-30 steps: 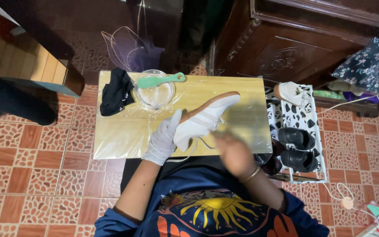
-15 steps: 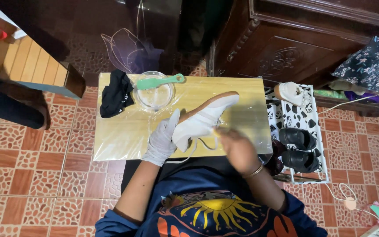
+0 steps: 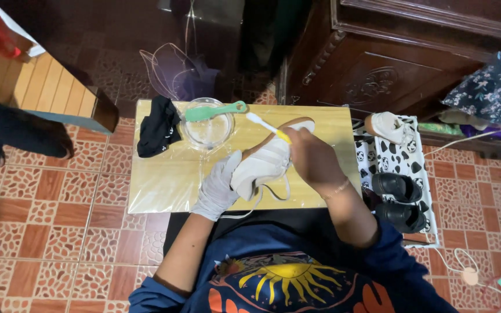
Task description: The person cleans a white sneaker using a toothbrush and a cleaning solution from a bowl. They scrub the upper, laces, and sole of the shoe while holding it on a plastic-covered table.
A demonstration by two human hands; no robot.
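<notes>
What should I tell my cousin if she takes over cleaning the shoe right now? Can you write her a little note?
Left hand, in a white glove, holds the white shoe tilted over the small table.
Right hand, bare, holds a toothbrush with its head up past the shoe's sole edge.
On the table: a glass bowl with a green brush lying across it, and a black cloth to its left.
To the right, on a spotted mat: another white shoe and two black shoes.
Done: I cannot tell how much is scrubbed.
Left: probably more brushing, perhaps the other shoes.
</notes>
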